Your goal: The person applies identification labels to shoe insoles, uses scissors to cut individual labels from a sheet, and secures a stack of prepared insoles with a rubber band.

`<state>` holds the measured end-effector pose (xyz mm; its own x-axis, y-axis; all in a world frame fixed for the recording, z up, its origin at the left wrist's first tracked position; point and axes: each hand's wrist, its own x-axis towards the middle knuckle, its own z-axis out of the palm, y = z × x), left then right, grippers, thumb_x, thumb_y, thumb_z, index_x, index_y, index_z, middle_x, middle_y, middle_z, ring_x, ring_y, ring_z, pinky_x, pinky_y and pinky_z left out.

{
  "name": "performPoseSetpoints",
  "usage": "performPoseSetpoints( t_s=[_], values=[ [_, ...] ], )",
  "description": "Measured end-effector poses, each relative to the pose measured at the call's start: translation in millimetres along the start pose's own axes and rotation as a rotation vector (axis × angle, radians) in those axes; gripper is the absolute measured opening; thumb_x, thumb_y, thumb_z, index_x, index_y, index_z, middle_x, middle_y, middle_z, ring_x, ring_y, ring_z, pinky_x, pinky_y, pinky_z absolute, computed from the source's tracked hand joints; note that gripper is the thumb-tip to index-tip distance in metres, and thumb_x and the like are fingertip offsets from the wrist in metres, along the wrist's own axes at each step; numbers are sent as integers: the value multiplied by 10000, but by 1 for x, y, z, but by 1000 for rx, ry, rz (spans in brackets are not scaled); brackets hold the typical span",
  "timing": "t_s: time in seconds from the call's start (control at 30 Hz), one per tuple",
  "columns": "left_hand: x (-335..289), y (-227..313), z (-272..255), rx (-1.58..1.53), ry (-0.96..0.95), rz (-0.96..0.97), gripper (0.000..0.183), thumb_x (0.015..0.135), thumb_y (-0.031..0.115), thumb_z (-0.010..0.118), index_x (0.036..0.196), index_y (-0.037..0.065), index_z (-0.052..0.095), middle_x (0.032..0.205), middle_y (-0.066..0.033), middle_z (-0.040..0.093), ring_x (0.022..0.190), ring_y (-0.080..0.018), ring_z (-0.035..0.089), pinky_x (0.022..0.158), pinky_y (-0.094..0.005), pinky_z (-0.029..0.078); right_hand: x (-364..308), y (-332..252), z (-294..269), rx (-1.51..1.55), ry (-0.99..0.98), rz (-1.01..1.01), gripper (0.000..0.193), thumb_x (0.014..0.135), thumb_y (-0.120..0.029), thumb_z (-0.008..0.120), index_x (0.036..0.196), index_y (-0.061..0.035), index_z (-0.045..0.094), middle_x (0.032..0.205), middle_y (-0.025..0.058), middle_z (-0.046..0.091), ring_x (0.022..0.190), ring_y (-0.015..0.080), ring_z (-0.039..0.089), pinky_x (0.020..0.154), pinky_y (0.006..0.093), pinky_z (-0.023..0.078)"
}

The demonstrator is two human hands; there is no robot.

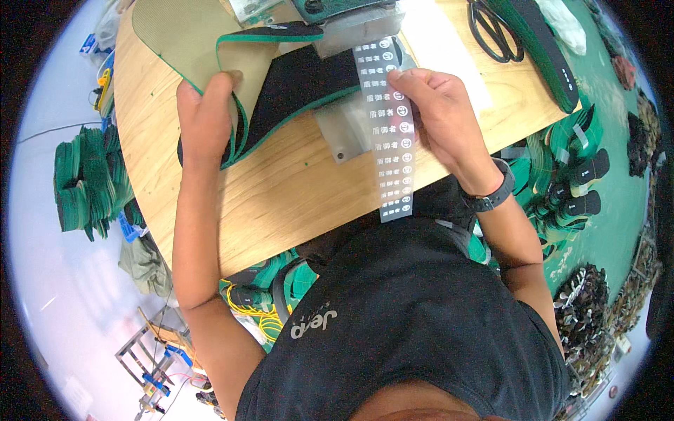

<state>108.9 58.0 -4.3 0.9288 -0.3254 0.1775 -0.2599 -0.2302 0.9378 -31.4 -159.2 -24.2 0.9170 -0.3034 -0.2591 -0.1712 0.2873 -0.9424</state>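
My left hand is closed around the bent ends of insoles with black tops, green edges and a beige underside. A black insole face stretches from that hand toward the metal press at the far middle of the table. Between the thumb and fingers of my right hand is a clear strip of white printed labels. The strip hangs toward me past the table's near edge, and its far end lies over the insole's tip by the press. How many insoles the left hand holds is partly hidden.
The wooden table carries a coiled black cable and another black-and-green insole at the far right. Stacks of green insoles stand at the left. More insoles are piled at the right, below the tabletop.
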Motion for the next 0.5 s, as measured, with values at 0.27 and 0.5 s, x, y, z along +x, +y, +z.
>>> performPoseSetpoints(
  t_s=[0.27, 0.5],
  values=[
    [-1, 1, 7, 11, -103, 47, 290, 845, 226, 628, 988, -26, 639, 886, -39, 648, 815, -105, 560, 752, -255, 440, 0, 2, -3, -120, -19, 6, 302, 895, -215, 566, 677, -10, 610, 555, 38, 587, 416, 70, 493, 374, 200, 366],
    [-2, -1, 8, 18, -65, 58, 285, 868, 234, 619, 995, -20, 643, 884, -39, 654, 818, -107, 569, 758, -251, 444, 4, 3, -5, -121, -48, 18, 317, 897, -235, 577, 674, -11, 609, 550, 36, 582, 410, 74, 492, 372, 201, 373]
  ],
)
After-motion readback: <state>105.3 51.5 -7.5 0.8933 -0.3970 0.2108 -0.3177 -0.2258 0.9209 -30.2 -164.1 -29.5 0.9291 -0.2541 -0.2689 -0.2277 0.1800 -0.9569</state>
